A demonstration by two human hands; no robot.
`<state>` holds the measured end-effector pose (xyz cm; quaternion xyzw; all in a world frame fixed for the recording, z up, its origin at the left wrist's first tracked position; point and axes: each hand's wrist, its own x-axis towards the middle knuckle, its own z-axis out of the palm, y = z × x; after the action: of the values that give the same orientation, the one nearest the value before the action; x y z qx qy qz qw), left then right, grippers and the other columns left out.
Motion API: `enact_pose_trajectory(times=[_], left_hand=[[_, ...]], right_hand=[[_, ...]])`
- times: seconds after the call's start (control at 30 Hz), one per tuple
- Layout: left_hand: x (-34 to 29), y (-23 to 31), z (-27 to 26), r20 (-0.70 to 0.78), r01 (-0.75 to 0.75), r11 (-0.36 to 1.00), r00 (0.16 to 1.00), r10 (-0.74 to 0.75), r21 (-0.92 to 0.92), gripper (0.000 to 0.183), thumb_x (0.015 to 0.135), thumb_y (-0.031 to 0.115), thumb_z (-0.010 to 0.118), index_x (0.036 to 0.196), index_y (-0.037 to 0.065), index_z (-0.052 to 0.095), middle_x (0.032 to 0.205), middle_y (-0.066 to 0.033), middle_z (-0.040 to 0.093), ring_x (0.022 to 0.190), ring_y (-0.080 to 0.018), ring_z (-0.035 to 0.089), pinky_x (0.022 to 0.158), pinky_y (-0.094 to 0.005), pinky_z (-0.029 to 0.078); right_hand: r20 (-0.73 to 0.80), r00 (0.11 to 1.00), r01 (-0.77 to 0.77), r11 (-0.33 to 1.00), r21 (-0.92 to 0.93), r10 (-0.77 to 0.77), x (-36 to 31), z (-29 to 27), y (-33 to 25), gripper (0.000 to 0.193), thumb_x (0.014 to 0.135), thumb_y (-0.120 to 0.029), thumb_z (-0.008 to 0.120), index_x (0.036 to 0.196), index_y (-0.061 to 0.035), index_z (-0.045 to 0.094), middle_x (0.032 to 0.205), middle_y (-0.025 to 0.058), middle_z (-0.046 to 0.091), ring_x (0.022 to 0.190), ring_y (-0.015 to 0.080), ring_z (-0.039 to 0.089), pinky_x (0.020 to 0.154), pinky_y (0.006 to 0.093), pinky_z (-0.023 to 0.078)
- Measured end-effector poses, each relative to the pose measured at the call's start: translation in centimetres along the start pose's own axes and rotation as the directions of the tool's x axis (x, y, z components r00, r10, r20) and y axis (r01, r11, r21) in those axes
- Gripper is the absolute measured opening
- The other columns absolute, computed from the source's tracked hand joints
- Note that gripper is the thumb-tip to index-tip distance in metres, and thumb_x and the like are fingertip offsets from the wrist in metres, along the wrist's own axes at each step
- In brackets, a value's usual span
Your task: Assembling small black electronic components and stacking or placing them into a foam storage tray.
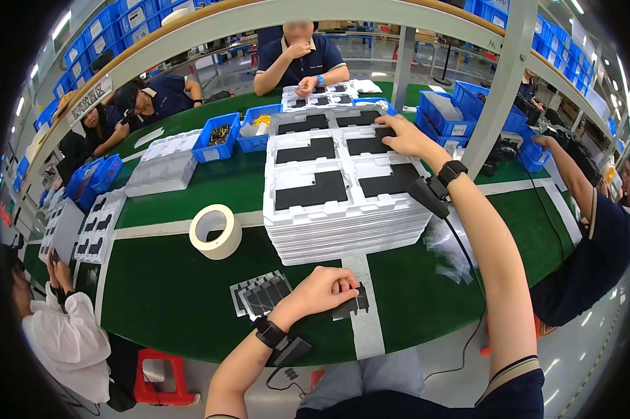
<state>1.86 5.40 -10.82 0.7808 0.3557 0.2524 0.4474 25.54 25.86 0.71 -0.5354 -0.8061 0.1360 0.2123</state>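
Observation:
A tall stack of white plastic trays (350, 234) stands before me, its top tray carrying several flat black L-shaped pieces (313, 190). My right hand (407, 137) is over the far right pockets, fingers apart, fingertips at a black piece (365, 145); whether they grip it is hidden. Close to the table's front edge, my left hand (322, 290) pinches a small dark flat piece (357, 304) lying beside a pale tape strip. Left of that hand lies an overlapping row of similar dark flat pieces (260, 295). Both wrists wear black bands with small devices.
A roll of cream tape (216, 232) stands left of the stack; clear plastic film (449, 251) lies right. Blue bins (217, 137) and more white trays (163, 167) sit farther back. A metal post (500, 98) rises at right. Co-workers sit around the green table (161, 286).

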Motion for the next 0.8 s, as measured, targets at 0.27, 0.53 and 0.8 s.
enact_pose_trajectory(times=[0.27, 0.53, 0.8], left_hand=[[-0.5, 2.4, -0.5, -0.485, -0.272, 0.935, 0.801, 0.35, 0.225, 0.008, 0.071, 0.002, 0.066, 0.078, 0.004, 0.061, 0.062, -0.0018, 0.054, 0.045, -0.0059, 0.043, 0.043, -0.0187, 0.035], [-1.7, 1.1, -1.5, -0.721, -0.376, 0.795, 0.352, 0.597, 0.475, 0.008, 0.072, -0.005, 0.051, 0.078, 0.0, 0.053, 0.067, -0.0098, 0.054, 0.058, -0.0232, 0.05, 0.057, -0.0295, 0.041], [-0.1, 2.2, -0.9, -0.442, -0.339, 0.831, 0.724, 0.53, 0.442, 0.014, 0.063, 0.0, 0.063, 0.076, 0.0, 0.057, 0.074, -0.0113, 0.059, 0.068, -0.0244, 0.058, 0.063, -0.0291, 0.045]], right_hand=[[-0.341, 0.923, 0.23, 0.965, 0.124, -0.176, -4.9, -2.1, -2.1, 0.02, 0.065, -0.005, 0.067, 0.084, 0.0, 0.064, 0.081, 0.0119, 0.064, 0.07, 0.0195, 0.061, 0.066, 0.0267, 0.048], [-0.275, 0.886, 0.456, 0.808, 0.373, -0.374, -17.3, 4.1, -8.4, 0.016, 0.071, -0.007, 0.063, 0.086, -0.0011, 0.061, 0.078, 0.0122, 0.06, 0.07, 0.0263, 0.059, 0.062, 0.0325, 0.046], [-0.15, 0.921, 0.389, 0.817, 0.424, -0.361, -17.5, 11.2, -5.9, 0.016, 0.072, -0.009, 0.061, 0.086, -0.0018, 0.06, 0.08, 0.0119, 0.06, 0.076, 0.0313, 0.058, 0.066, 0.0371, 0.046]])
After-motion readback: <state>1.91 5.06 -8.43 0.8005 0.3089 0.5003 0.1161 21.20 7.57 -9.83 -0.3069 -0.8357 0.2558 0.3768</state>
